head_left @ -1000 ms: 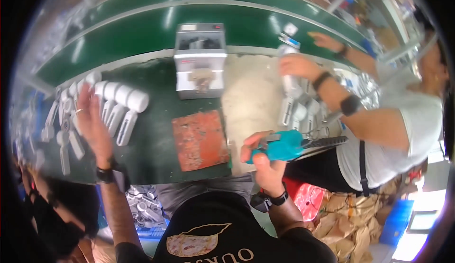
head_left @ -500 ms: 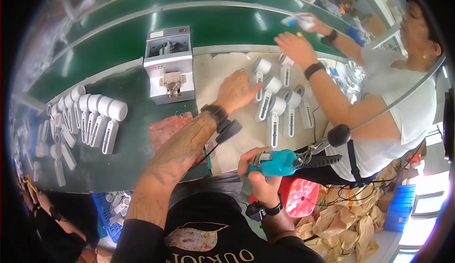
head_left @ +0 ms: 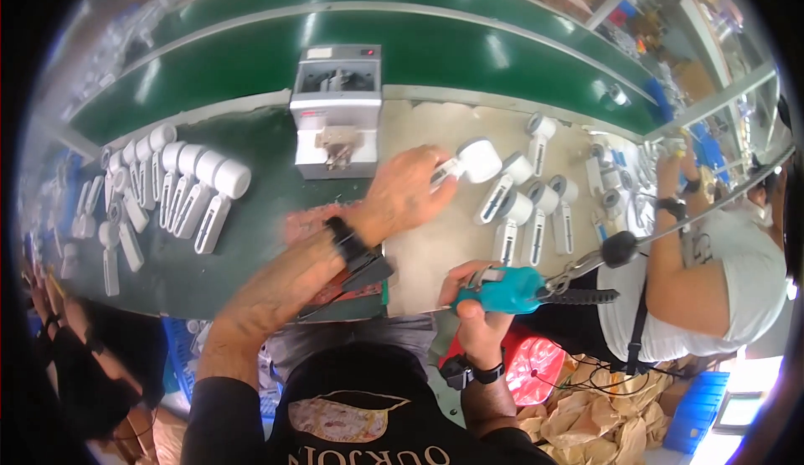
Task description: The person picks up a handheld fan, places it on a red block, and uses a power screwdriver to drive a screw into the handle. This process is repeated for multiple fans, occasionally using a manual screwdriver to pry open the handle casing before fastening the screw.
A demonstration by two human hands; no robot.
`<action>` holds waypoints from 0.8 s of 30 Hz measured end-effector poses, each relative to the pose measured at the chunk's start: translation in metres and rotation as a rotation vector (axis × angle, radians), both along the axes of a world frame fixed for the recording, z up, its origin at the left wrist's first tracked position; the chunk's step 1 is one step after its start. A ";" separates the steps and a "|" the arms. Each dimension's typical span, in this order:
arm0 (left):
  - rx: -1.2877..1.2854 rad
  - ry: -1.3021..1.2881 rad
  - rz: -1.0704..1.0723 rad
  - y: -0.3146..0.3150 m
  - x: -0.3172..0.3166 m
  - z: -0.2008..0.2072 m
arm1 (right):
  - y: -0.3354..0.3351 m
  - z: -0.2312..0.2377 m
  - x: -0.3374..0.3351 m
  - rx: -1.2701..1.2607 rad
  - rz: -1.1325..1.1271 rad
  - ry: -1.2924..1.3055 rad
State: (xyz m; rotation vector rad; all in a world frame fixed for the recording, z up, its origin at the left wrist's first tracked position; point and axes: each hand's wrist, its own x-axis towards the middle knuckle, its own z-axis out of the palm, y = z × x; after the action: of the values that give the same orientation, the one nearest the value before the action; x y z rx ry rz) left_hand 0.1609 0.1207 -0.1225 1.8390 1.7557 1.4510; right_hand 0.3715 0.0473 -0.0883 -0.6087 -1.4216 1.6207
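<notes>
My left hand (head_left: 409, 190) is closed around the handle of a white handheld device (head_left: 480, 161) with a drum-shaped head, which points to the right. The device is held tilted over the beige part of the bench, and my fingers partly hide its handle. Lower and to the right, my right hand (head_left: 483, 331) grips a teal electric screwdriver (head_left: 512, 291) hanging from a metal hook and cable. Several similar devices (head_left: 536, 214) lie on the beige sheet, just beyond the screwdriver. What the screwdriver's tip looks like is hidden by my fingers.
A grey box-shaped machine (head_left: 337, 121) stands behind my left hand. Rows of white devices (head_left: 213, 222) lie at left on the green bench. A red mat (head_left: 311, 224) is under my left forearm. A co-worker (head_left: 712, 281) works at right, above crumpled brown paper (head_left: 586, 415).
My left hand has picked up a white device from the group and drawn it leftward. The co-worker has moved away to the right. My right hand still holds the screwdriver.
</notes>
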 end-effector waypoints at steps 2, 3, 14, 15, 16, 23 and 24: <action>-0.076 0.007 -0.019 -0.050 -0.014 0.017 | -0.001 0.005 -0.016 0.018 -0.208 -0.135; -0.136 0.011 -0.037 -0.073 -0.021 0.026 | 0.002 0.003 -0.017 0.052 -0.201 -0.138; -0.220 0.094 -0.038 -0.148 -0.077 0.015 | 0.045 0.048 -0.131 0.095 0.011 0.209; -0.200 0.156 -0.044 -0.147 -0.080 0.008 | 0.048 0.052 -0.150 0.175 -0.008 0.155; -0.182 0.218 -0.051 -0.144 -0.083 0.003 | 0.053 0.053 -0.167 0.253 -0.029 0.102; -0.168 0.157 -0.036 -0.154 -0.083 0.005 | 0.078 0.038 -0.240 0.419 -0.011 0.069; -0.162 0.141 -0.031 -0.154 -0.082 0.003 | 0.077 0.032 -0.243 0.420 -0.005 0.068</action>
State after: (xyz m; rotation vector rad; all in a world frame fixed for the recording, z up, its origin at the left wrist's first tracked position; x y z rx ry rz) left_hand 0.0790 -0.0336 -0.1193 1.9146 1.8396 1.1561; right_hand 0.1287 0.1247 -0.0559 -0.3083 -1.6433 1.2701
